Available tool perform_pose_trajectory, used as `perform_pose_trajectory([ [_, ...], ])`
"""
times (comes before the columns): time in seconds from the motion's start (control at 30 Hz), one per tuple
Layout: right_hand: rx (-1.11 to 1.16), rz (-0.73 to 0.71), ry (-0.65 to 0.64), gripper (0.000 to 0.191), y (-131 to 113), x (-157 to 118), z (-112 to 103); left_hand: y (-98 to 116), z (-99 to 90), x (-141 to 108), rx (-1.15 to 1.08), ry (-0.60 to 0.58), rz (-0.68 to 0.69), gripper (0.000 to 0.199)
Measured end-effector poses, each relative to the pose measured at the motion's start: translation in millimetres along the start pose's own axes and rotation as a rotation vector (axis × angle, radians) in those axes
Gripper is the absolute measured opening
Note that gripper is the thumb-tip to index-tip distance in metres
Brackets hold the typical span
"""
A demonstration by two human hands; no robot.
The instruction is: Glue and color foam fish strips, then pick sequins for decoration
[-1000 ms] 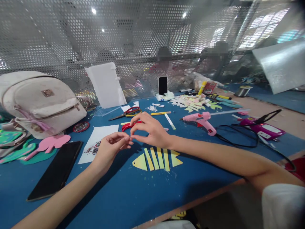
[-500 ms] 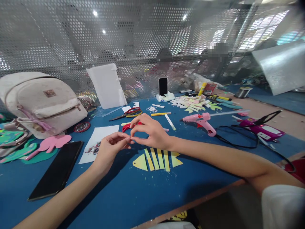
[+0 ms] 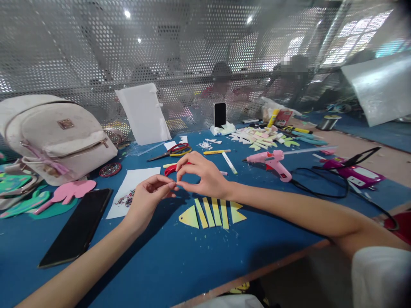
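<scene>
My left hand point(image 3: 149, 197) and my right hand point(image 3: 203, 177) meet at the fingertips over the blue table point(image 3: 154, 261). Each is closed in a pinch; whatever lies between the fingertips is too small to name. Below my right hand lies a fish shape of yellow-green pieces: a head point(image 3: 190, 217) with a small hole, several narrow strips point(image 3: 208, 212), and a notched tail point(image 3: 237, 213). Left of my left hand, a white paper sheet point(image 3: 141, 176) carries a heap of small dark and reddish beads point(image 3: 128, 199). A red-handled tool point(image 3: 170, 170) is partly hidden behind my right hand.
A pink glue gun point(image 3: 272, 162) with a black cord lies right, near a purple device point(image 3: 353, 173). Behind are scissors point(image 3: 173, 150), a yellow pen point(image 3: 217, 152), foam scraps point(image 3: 260, 137) and an upright phone point(image 3: 220, 114). A dark phone point(image 3: 77, 229) and white backpack point(image 3: 64, 137) are left.
Almost nothing differs. My fingertips stay together, with only a slight shift of the fingers, and the view has moved a little. The fish pieces lie as before.
</scene>
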State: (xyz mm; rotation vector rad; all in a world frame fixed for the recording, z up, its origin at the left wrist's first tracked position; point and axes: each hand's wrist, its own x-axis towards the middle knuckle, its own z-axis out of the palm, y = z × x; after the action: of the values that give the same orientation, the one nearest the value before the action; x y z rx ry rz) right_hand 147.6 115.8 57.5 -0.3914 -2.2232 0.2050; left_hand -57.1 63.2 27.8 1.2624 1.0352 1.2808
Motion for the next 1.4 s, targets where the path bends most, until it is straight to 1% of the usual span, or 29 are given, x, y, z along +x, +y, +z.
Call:
perform_pose_trajectory([
  [0.2,0.028,0.029,-0.002,0.004,-0.7,1.0,-1.4,4.3,3.9,-3.2,-0.031,-0.064,-0.016,0.024],
  [0.4,0.041,0.017,-0.013,0.005,-1.4,0.3,-1.5,3.5,4.4,-2.3,-0.055,-0.121,-0.038,0.024],
  [0.53,0.048,0.019,-0.012,0.005,-0.8,0.3,-1.2,2.3,3.8,-2.2,-0.059,-0.138,-0.044,0.025],
  [0.63,0.059,0.027,-0.008,0.004,-0.8,0.2,-1.1,0.2,2.2,-0.9,-0.045,-0.115,-0.048,0.025],
  [0.77,0.065,0.019,-0.006,0.004,-0.7,-0.2,-0.4,-2.9,-0.7,1.5,-0.024,-0.036,-0.042,0.024],
  [0.87,0.055,0.001,-0.026,0.006,-0.6,-0.4,0.4,-3.7,-1.8,2.4,-0.029,0.023,-0.018,0.023],
  [0.97,0.048,-0.004,-0.048,0.008,0.1,-0.5,1.0,-3.3,-1.7,2.5,-0.045,0.055,0.002,0.024],
  [1.17,0.062,0.002,-0.056,0.006,2.5,-1.9,3.0,-2.1,-0.2,2.7,-0.041,0.063,0.044,0.026],
  [1.3,0.121,0.069,-0.095,0.002,1.7,-2.9,3.8,0.3,1.1,2.7,0.001,0.049,0.082,0.026],
  [1.4,0.18,0.125,-0.107,0.01,0.0,-2.3,3.8,1.9,1.8,2.1,0.034,0.039,0.11,0.026],
])
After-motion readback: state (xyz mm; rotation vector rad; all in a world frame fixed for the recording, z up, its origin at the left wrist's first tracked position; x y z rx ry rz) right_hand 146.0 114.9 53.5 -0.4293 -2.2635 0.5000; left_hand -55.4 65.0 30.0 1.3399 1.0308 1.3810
